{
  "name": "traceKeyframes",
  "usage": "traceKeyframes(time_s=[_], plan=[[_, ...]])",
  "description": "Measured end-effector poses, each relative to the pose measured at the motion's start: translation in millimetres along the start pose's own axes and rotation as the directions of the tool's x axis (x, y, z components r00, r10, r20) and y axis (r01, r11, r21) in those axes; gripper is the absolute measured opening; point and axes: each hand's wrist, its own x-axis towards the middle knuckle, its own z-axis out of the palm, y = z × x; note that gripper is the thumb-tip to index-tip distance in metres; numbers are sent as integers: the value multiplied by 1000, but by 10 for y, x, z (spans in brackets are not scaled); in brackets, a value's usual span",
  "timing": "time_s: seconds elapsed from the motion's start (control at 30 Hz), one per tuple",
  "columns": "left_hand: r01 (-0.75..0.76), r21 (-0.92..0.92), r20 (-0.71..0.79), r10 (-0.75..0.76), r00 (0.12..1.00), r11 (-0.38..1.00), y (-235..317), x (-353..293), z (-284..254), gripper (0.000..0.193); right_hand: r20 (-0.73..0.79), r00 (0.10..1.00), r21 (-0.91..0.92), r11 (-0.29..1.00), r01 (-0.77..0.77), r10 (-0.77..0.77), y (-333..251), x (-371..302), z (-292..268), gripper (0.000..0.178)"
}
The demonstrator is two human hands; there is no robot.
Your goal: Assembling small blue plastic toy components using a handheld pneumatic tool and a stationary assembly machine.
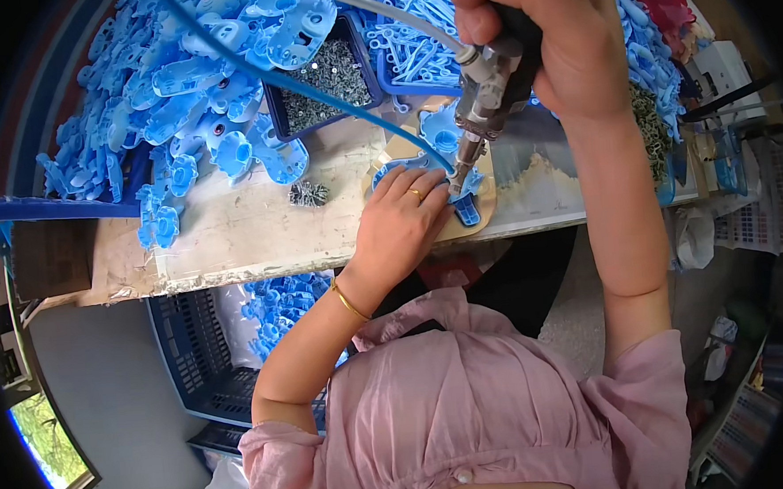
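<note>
My right hand (567,49) is wrapped round a pneumatic screwdriver (488,89), which slants down with its tip at a light-blue plastic toy shell (443,131). The shell lies on a tan board (486,195) near the table's front edge. With its fingers close together, my left hand (401,222) holds the shell from the left, its fingertips right beside the screwdriver's tip. Part of the shell is hidden under this hand and the tool. A small clump of dark screws (307,193) sits on the table left of the board.
A big heap of blue shells (171,88) covers the left. Behind the board stand a dark tray of screws (330,84) and a blue tray of small parts (412,40). A blue hose (285,80) crosses above the table. Below the edge is a dark crate (198,352).
</note>
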Motion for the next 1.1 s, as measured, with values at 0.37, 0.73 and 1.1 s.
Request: traceKeyframes(time_s=[0.37,0.73,1.1], plan=[[23,-6,-23,-23,999,1000,10,-1,16,23,-14,1000,9,1000,17,-17,54,-46,-9,50],[18,31,29,-19,999,999,12,-14,100,20,-33,990,-3,991,137,-137,202,-73,-40,51],[234,-454,127,-198,972,859,90,-231,-1143,18,146,983,-462,872,164,-108,-403,849,-1055,54]])
